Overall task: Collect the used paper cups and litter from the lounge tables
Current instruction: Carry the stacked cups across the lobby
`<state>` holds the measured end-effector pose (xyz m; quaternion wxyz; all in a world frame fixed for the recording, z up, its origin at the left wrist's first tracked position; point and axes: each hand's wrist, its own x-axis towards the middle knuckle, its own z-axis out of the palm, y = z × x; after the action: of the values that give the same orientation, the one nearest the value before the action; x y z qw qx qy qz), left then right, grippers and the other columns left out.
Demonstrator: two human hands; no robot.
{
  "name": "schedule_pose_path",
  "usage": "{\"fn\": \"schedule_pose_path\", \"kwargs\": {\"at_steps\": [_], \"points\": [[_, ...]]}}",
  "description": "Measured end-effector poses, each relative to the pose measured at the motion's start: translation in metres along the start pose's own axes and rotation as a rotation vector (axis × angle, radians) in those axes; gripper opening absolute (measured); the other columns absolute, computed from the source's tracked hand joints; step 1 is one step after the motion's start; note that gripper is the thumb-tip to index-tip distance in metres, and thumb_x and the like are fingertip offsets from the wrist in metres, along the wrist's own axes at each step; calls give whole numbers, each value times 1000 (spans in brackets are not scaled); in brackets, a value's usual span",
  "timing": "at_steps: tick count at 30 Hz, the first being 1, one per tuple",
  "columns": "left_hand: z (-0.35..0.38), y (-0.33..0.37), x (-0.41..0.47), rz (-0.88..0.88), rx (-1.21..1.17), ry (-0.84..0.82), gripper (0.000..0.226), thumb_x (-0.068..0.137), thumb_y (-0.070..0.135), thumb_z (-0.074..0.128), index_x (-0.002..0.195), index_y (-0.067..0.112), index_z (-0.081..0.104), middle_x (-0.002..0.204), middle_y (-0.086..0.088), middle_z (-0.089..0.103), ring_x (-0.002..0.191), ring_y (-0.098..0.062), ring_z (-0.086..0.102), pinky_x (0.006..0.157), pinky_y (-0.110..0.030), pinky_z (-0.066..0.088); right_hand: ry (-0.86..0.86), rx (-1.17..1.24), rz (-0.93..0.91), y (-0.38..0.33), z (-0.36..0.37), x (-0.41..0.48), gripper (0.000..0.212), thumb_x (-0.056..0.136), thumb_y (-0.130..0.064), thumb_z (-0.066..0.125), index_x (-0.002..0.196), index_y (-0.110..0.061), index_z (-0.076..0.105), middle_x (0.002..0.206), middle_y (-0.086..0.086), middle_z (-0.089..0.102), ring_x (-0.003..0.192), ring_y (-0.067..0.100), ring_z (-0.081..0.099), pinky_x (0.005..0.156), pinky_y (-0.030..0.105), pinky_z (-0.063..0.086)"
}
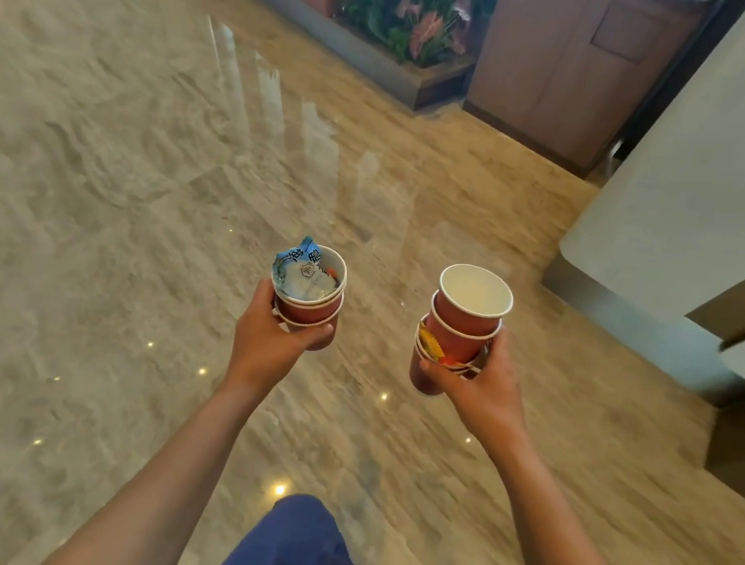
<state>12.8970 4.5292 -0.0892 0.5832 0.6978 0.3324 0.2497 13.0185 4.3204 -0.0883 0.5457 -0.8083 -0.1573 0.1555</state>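
Note:
My left hand [264, 339] grips a short stack of red paper cups [311, 309] from below and behind. A blue and white crumpled wrapper [298, 272] fills the top cup. My right hand [480, 386] grips a taller stack of red paper cups [462, 328], nested and leaning slightly. Its top cup is white inside and holds nothing. An orange wrapper [431, 345] is tucked between the lower cups of that stack. Both stacks are held upright in front of me above the floor.
Glossy beige marble floor [139, 154] spreads ahead and to the left. A planter with green and pink plants [413, 15] and a brown cabinet [568, 70] stand ahead. A white rounded counter [689, 197] is close on the right. My knee in dark blue trousers [299, 550] shows below.

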Motion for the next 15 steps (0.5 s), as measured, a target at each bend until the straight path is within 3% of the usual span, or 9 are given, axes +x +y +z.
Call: {"fn": "schedule_pose_path", "kwargs": {"at_steps": [5,10,15], "points": [[19,3,87,15,2,-21,69,63,3,85,116,31,52,110,9,64,105,-11,61,89,-28,49,11,-16,23,-5,12,82,79,65,-16,85,129,-28,40,107,-20,57,96,-5,57,74,13,43],[32,9,193,29,13,-57,71,63,4,86,121,27,51,113,7,64,106,-11,60,88,-25,48,81,-15,29,-20,24,178,74,66,-14,85,119,-34,38,101,-27,54,89,-13,54,67,6,42],[54,29,292,51,14,-93,70,59,9,88,116,29,52,108,10,64,104,-12,61,81,-19,45,134,-8,45,-43,34,269,74,66,-17,85,124,-30,40,105,-17,58,93,-5,57,70,11,42]]}}
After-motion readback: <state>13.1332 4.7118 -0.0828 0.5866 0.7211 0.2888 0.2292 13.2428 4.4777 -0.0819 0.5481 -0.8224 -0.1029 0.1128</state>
